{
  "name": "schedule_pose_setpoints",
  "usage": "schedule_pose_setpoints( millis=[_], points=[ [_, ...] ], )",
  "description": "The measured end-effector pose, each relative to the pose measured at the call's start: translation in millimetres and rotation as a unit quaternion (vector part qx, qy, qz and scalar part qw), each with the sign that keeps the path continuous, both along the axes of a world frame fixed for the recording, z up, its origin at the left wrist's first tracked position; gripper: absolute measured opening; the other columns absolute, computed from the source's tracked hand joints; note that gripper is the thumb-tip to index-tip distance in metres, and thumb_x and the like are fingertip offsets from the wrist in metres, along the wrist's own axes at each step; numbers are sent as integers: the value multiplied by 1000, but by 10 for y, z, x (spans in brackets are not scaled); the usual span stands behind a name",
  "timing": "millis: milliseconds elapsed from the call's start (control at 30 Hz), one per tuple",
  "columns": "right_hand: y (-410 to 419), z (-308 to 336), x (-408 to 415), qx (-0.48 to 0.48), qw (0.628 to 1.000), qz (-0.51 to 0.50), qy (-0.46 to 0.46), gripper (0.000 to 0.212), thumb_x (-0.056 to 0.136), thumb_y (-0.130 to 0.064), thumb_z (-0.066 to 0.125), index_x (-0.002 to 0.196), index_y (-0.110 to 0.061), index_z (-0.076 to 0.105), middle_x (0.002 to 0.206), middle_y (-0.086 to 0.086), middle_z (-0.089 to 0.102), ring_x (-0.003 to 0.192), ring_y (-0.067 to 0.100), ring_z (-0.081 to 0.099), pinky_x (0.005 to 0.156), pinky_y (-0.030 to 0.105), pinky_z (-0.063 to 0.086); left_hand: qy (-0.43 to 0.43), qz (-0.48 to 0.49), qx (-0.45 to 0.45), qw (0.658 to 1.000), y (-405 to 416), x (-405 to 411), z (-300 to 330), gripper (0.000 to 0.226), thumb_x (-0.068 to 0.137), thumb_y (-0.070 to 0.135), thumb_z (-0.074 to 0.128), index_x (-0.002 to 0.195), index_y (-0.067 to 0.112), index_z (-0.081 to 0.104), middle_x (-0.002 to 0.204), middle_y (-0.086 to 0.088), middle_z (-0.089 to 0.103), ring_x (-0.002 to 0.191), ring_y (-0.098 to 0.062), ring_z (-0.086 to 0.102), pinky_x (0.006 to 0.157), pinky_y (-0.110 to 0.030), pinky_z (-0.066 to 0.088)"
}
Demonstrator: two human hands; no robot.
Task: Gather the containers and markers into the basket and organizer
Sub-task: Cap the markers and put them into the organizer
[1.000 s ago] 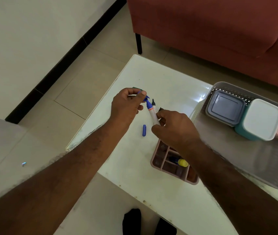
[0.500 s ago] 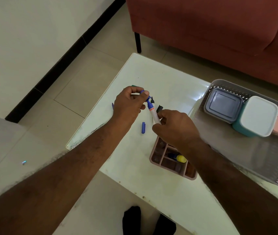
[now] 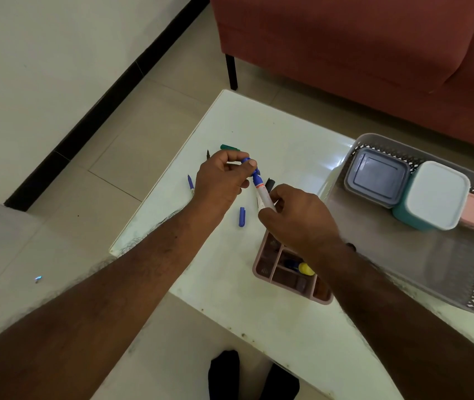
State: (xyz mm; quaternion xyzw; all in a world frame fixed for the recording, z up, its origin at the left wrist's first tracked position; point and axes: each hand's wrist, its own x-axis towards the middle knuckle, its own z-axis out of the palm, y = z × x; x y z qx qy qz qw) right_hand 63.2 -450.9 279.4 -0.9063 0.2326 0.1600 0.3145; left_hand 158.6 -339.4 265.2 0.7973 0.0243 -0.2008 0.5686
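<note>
I see the blue marker (image 3: 262, 189) held above the worktop (image 3: 259, 307) between both hands, its long axis running from my right hand (image 3: 296, 217), pinching the white barrel, up and away to my left hand (image 3: 224, 180), pinching the blue cap end, with the organizer (image 3: 261, 272) just below the right wrist.

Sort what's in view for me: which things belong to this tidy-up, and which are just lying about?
Job: blue marker held by left hand and right hand; loose blue cap; organizer; basket with three containers.

Lying about: red sofa; table.
</note>
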Motion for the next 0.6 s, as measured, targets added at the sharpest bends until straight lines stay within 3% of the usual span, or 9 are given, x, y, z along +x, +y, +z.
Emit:
schedule_pose_setpoints(
  millis=[200,300,433,600],
  points=[
    [47,-30,-62,-47,997,16,-59,30,89,-38,58,118,-27,57,99,-5,61,76,14,59,70,32,54,13,10,20,1000,5,-20,-16,29,90,32,70,113,15,67,100,-7,74,72,-13,66,72,-26,57],
    [65,-31,-61,-50,994,12,-97,23,94,-37,54,111,-23,57,97,-3,59,75,15,56,62,27,44,32,13,12,999,8,-45,-20,30,90,31,70,115,14,67,101,-8,74,71,-13,66,72,-27,57],
    [97,-48,-62,-33,993,-2,-113,24,102,-39,43,102,-17,52,82,-5,47,62,9,41,52,18,25,67,28,-40,997,9,-76,-17,24,91,25,70,113,15,68,101,-10,74,73,-14,67,74,-29,59],
    [146,-88,-45,-33,993,-32,-112,29,105,-40,34,100,-16,49,75,-7,42,59,8,38,52,17,23,93,65,-113,987,-30,-150,-53,17,91,16,70,108,14,70,101,-13,74,86,-21,71,83,-38,60]
  ],
)
